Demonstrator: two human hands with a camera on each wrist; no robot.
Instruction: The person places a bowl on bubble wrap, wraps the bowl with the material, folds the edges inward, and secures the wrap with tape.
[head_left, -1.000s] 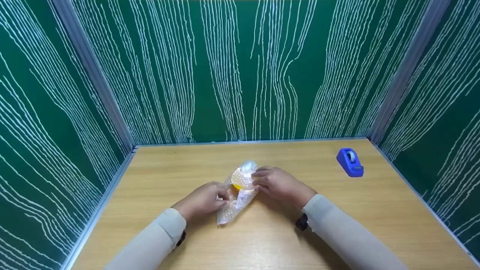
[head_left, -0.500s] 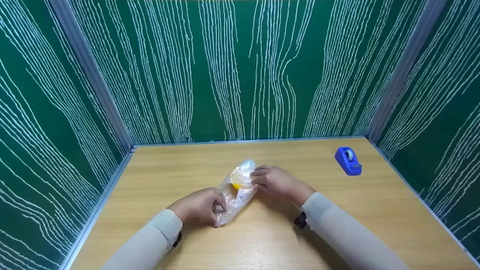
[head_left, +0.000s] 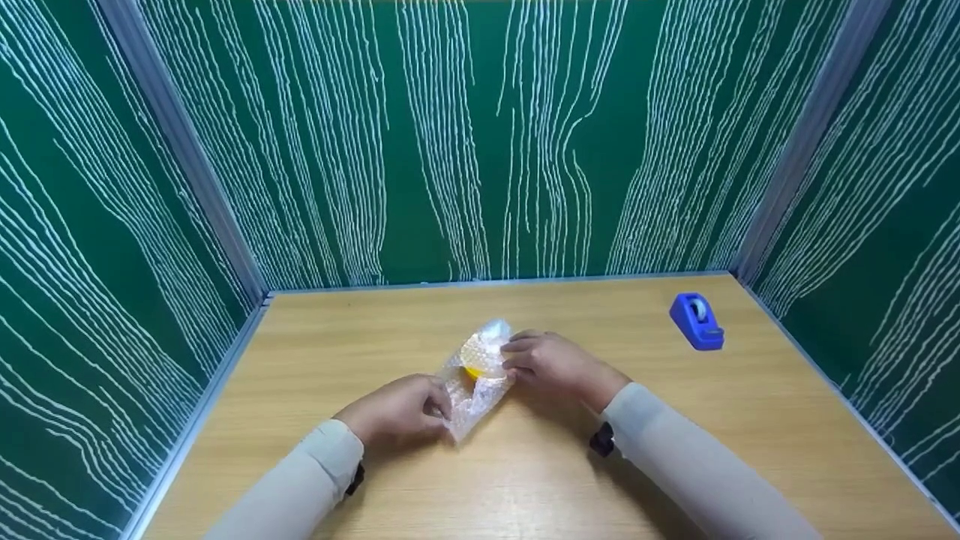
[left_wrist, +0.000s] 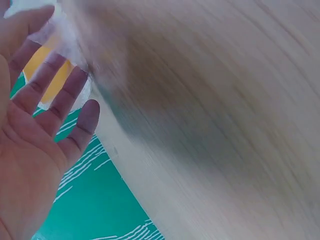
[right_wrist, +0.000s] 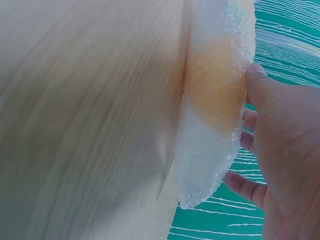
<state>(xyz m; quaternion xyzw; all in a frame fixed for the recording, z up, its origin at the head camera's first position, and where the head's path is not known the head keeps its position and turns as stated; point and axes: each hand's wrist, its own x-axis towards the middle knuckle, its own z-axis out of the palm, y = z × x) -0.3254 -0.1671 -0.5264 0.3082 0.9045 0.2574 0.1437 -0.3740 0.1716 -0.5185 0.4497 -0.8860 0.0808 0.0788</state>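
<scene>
A bundle of clear bubble wrap (head_left: 487, 390) lies slantwise on the table, folded round a yellow thing (head_left: 474, 372) whose kind is hidden. My left hand (head_left: 401, 409) pinches the wrap's near left edge between thumb and fingertips. In the left wrist view, the outer fingers of the left hand (left_wrist: 37, 130) are spread beside the wrap. At the upper right side, my right hand (head_left: 559, 367) holds the wrap by its edge. The right wrist view has the right hand's (right_wrist: 290, 135) thumb and fingertips against the bubble wrap (right_wrist: 205, 150), with orange-yellow showing through.
A blue tape dispenser (head_left: 697, 322) with a roll in it stands at the back right of the wooden table (head_left: 337, 322). Green panels (head_left: 517, 150) with wavy white lines enclose the back and both sides.
My left hand has shifted down to the near end of the wrap, and that end now looks drawn in and more pointed. The right hand stays almost in place.
</scene>
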